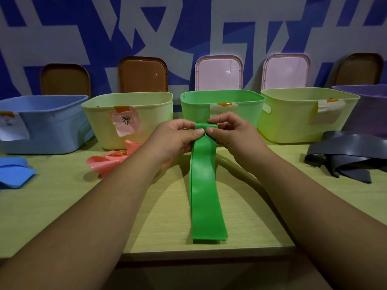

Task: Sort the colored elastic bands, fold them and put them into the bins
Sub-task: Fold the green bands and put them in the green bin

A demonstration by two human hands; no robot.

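Head view: a row of five open plastic bins is seen along the far edge of the pale wooden bench (73, 206). From left to right these are a light blue bin (54, 126), a cream bin (150, 114), a green bin (249, 109), a yellow-green bin (293, 122) and a purple bin (368, 109). Their insides are hidden by the near walls, so what they hold cannot be told.

A paper note is fixed with orange tape to the front of each of the first four bins. The pink note (126, 121) on the cream bin bears a black handwritten character, probably Chinese, too blurred to be read. The note on the green bin is largely covered by the hands.

Brown and pink lids are leaned on the blue-and-white wall behind the bins.

A long green elastic band (204, 185), doubled into flat layers, is laid from mid-bench towards the near edge, where its lower end rests just short of that edge. Its upper end is lifted in front of the green bin and is turned over into a small fold. This fold is pinched between thumb and curled fingers of the left hand (178, 137) and of the right hand (232, 132).

A crumpled pink elastic band (109, 161) is seen before the cream bin, a blue elastic band (14, 172) at the left edge, and a dark grey elastic band (351, 151) towards the right edge.
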